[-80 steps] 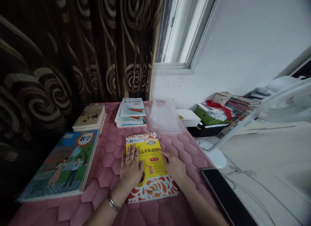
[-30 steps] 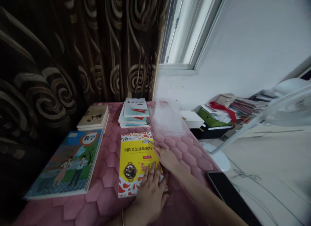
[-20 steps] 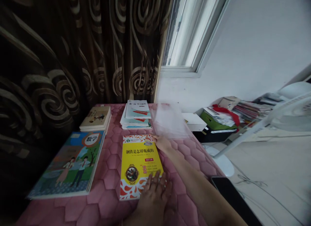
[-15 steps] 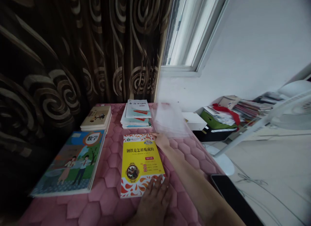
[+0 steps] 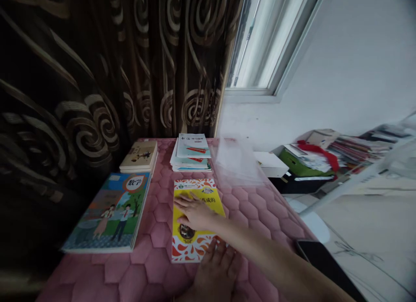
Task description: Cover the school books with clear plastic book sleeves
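Note:
A yellow book (image 5: 196, 246) with an orange-and-white patterned border lies flat on the pink quilted table cover (image 5: 152, 267). My right hand (image 5: 194, 212) reaches in from the right and rests flat on the middle of its cover, fingers stretched to the left. At the bottom edge of the view, my left hand (image 5: 217, 267) lies flat with its fingertips on the book's lower right corner. Neither hand holds anything.
A large illustrated textbook (image 5: 110, 211) lies to the left, with a small book stack (image 5: 139, 157) and a stack of thin workbooks (image 5: 192, 152) behind. A clear plastic sleeve (image 5: 238, 163) lies at the back right. A dark phone (image 5: 325, 267) sits right. Curtain behind.
My right hand has moved from the book's top right corner onto the middle of the cover. My left hand has stayed at the lower right corner. The view has shifted slightly left.

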`<state>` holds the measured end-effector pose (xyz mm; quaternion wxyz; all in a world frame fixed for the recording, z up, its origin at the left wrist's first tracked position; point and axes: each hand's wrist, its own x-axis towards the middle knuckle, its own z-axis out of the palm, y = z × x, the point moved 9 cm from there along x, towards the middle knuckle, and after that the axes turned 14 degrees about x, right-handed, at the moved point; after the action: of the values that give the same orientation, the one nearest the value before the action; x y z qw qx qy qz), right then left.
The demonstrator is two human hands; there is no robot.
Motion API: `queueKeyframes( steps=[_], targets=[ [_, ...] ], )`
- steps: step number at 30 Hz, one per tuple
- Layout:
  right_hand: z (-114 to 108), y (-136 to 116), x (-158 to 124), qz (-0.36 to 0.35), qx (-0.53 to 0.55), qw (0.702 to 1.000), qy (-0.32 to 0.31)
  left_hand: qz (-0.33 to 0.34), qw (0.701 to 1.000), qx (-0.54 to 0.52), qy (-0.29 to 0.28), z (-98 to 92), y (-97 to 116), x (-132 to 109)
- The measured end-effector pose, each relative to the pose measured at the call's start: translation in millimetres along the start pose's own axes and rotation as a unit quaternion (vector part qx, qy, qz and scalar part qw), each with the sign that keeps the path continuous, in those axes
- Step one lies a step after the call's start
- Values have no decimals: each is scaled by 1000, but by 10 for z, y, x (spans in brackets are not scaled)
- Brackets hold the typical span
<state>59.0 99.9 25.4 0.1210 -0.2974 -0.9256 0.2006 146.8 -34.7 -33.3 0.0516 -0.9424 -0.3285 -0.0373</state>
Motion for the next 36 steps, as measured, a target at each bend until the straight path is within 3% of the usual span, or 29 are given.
queueKeyframes(
  steps=[6, 10, 13, 15, 18, 19, 22, 25, 28, 34, 36],
  targets=[
    [-102, 276, 489, 78, -21, 996, 31, -4, 999, -3, 32, -59, 4, -78],
    [-31, 24, 516, 50, 1, 998, 33, -13, 1000, -17, 14, -65, -4, -42],
    [151, -445, 175, -88, 112, 989, -25, -27, 998, -37, -36, 9, -26, 5],
    [41, -492, -142, -107, 208, 972, 34, -26, 997, -51, -43, 16, -26, 3],
    [-267, 2, -679, 31, 192, 956, 218, -25, 999, -40, 14, -97, -25, -45],
    [-317, 168, -852, 65, 169, 952, 245, -28, 999, -29, 36, -141, -25, -64],
    [-353, 544, -1247, 107, 133, 946, 276, -35, 997, -3, 68, -208, 2, -88],
    [-286, 734, -1447, 118, 153, 942, 274, -44, 996, 21, 78, -227, 5, -118],
    [-229, 796, -1508, 143, 175, 938, 264, -97, 989, 62, 95, -260, -156, -328],
    [-274, 728, -1505, 153, 197, 925, 286, -221, 953, 150, 146, -359, -612, -1234],
    [-298, 710, -1510, 150, 210, 914, 314, -260, 945, 131, 150, -365, -737, -1395]
  ],
)
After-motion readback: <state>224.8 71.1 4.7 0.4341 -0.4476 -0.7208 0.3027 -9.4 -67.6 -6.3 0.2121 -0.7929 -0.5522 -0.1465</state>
